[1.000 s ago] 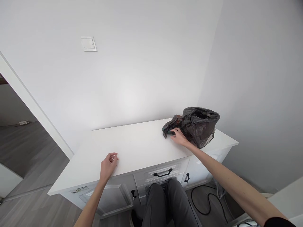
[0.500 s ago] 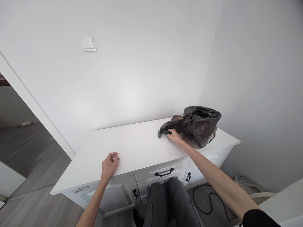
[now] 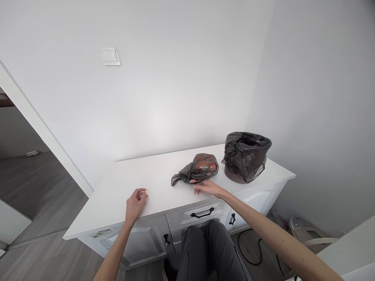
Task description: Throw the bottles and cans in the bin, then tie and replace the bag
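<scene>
The work in hand looks like shifting the small tied bag (image 3: 202,167), which lies on its side mid-right on the desk top (image 3: 152,175), left of the bin (image 3: 246,156) with its black liner and apart from it. The right hand (image 3: 209,188) lies just near of the bag, fingers stretched out almost flat, their tips at its knotted tail, gripping nothing. To lift the bag, I judge, the fingers would have to close round that knot. The left hand (image 3: 135,203) rests loosely curled and empty at the desk's near edge. The room has bare pale walls (image 3: 175,78) and a grey floor (image 3: 38,187). The white desk has a black drawer handle (image 3: 201,214), and a light switch (image 3: 111,56) sits high on the far wall.
</scene>
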### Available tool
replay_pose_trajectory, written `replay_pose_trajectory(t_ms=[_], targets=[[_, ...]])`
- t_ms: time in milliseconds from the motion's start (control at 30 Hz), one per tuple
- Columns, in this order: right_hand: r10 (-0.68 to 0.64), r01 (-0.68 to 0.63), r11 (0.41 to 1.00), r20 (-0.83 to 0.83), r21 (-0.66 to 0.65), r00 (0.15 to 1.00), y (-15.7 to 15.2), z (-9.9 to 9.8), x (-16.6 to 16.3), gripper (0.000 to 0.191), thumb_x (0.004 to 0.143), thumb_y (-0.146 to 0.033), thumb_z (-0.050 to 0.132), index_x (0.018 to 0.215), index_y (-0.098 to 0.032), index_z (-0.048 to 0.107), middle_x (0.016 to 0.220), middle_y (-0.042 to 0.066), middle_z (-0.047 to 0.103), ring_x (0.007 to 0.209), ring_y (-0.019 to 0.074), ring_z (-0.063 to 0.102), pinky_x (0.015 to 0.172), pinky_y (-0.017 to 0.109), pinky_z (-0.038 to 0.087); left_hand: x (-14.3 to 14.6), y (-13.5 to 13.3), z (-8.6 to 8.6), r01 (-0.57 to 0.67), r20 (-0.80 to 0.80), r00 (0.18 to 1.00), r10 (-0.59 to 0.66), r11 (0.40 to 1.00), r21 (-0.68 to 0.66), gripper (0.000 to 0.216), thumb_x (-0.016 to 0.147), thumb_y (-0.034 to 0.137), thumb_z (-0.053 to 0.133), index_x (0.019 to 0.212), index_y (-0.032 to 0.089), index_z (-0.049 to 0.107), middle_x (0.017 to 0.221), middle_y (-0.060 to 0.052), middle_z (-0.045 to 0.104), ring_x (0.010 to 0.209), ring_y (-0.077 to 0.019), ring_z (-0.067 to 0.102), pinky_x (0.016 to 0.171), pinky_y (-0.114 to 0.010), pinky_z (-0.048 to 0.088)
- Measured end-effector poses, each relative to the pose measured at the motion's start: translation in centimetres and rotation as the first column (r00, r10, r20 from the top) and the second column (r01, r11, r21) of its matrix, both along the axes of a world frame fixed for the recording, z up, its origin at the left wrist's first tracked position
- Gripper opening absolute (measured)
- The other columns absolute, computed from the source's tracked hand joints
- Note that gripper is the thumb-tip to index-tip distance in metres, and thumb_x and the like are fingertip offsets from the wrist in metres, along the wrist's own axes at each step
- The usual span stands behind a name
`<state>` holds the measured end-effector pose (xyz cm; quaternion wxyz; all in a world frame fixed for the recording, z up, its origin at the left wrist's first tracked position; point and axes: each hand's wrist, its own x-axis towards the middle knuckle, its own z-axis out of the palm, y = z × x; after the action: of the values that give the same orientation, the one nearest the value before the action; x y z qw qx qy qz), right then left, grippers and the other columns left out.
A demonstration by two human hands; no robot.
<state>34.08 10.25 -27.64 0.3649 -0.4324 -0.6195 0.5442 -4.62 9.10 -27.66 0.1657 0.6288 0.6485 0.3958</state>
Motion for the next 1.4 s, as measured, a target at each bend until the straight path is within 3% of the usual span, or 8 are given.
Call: replay_pose_trajectory(t_ms=[233, 500, 633, 767, 867, 1033, 1233, 1400], targets=[[0.266, -0.267, 0.964, -0.041, -0.005, 0.963, -3.8, 2.0, 1.3, 0.052, 0.083, -0.062, 0.076, 0.116, -0.023, 0.073, 0.094, 0.006, 0.075, 0.088, 0.0236, 0.071, 0.093, 0.045, 0.06, 0.9, 0.0, 1.0, 0.022, -0.013, 1.0, -0.022, 0.999, -0.048, 0.031, 0.086, 0.047, 0.051, 0.102, 0.026, 0.067, 0.087, -0.001, 0.076, 0.067, -0.0198, 0.067, 0.071, -0.033, 0.05], [0.118, -0.118, 0.993, 0.116, -0.01, 0.986, -4.1, 1.7, 2.6, 0.045, 0.089, -0.063, 0.068, 0.072, -0.022, 0.066, 0.079, 0.005, 0.069, 0.084, 0.0228, 0.066, 0.09, 0.044, 0.059, 8.2, -2.2, 4.4, 0.249, -0.061, 0.967, -0.247, 0.968, 0.028, 0.034, 0.092, 0.05, 0.047, 0.106, 0.025, 0.066, 0.089, -0.005, 0.073, 0.076, -0.0219, 0.067, 0.069, -0.034, 0.054], [0.11, -0.119, 0.991, 0.133, 0.058, 0.985, -3.6, 0.9, 2.2, 0.045, 0.086, -0.063, 0.071, 0.07, -0.021, 0.062, 0.074, 0.002, 0.063, 0.077, 0.0193, 0.059, 0.08, 0.038, 0.056, 12.9, -3.8, 6.0, 0.436, -0.196, 0.89, -0.412, 0.895, 0.098, 0.033, 0.099, 0.046, 0.043, 0.11, 0.026, 0.066, 0.1, -0.008, 0.07, 0.086, -0.0234, 0.068, 0.076, -0.037, 0.055], [0.132, -0.151, 0.984, 0.183, 0.093, 0.974, -3.0, 0.9, 1.0, 0.041, 0.087, -0.061, 0.07, 0.087, -0.02, 0.069, 0.082, 0.002, 0.067, 0.079, 0.0193, 0.058, 0.075, 0.034, 0.053, 15.4, -4.2, 6.4, 0.624, -0.407, 0.748, -0.524, 0.764, 0.165, 0.027, 0.103, 0.037, 0.044, 0.121, 0.027, 0.062, 0.119, -0.01, 0.066, 0.109, -0.027, 0.064, 0.095, -0.044, 0.052], [0.1, -0.134, 0.982, 0.231, 0.136, 0.968, -3.0, 1.6, 0.1, 0.044, 0.086, -0.058, 0.071, 0.109, -0.02, 0.071, 0.104, 0.006, 0.073, 0.099, 0.025, 0.063, 0.089, 0.037, 0.053, 16.0, -3.7, 6.1, 0.674, -0.562, 0.663, -0.493, 0.72, 0.163, 0.03, 0.103, 0.03, 0.048, 0.131, 0.025, 0.056, 0.127, -0.012, 0.061, 0.116, -0.0285, 0.06, 0.097, -0.047, 0.051], [0.09, -0.157, 0.962, 0.28, 0.223, 0.956, -3.5, 3.1, -1.0, 0.045, 0.088, -0.051, 0.069, 0.119, -0.019, 0.071, 0.123, 0.008, 0.073, 0.118, 0.0303, 0.061, 0.103, 0.04, 0.048, 15.6, -2.7, 5.5, 0.642, -0.691, 0.604, -0.398, 0.756, 0.126, 0.022, 0.102, 0.029, 0.054, 0.122, 0.023, 0.059, 0.113, -0.009, 0.061, 0.106, -0.0279, 0.058, 0.089, -0.045, 0.049], [0.057, -0.123, 0.948, 0.224, 0.295, 0.973, -3.8, 2.9, -1.1, 0.041, 0.085, -0.052, 0.071, 0.105, -0.016, 0.07, 0.102, 0.007, 0.073, 0.092, 0.0236, 0.061, 0.081, 0.035, 0.05, 14.5, -2.6, 5.6, 0.637, -0.707, 0.577, -0.408, 0.767, 0.077, 0.009, 0.103, 0.03, 0.055, 0.103, 0.022, 0.06, 0.107, -0.006, 0.064, 0.1, -0.025, 0.058, 0.086, -0.041, 0.046], [0.025, -0.118, 0.94, 0.279, 0.321, 0.96, -4.0, 3.2, -0.5, 0.042, 0.086, -0.061, 0.069, 0.084, -0.019, 0.062, 0.078, 0.0, 0.063, 0.073, 0.0167, 0.053, 0.067, 0.029, 0.041, 13.6, -2.6, 6.0, 0.631, -0.71, 0.581, -0.397, 0.771, 0.085, 0.013, 0.106, 0.031, 0.05, 0.101, 0.023, 0.059, 0.105, -0.005, 0.066, 0.096, -0.0234, 0.06, 0.085, -0.04, 0.043]])
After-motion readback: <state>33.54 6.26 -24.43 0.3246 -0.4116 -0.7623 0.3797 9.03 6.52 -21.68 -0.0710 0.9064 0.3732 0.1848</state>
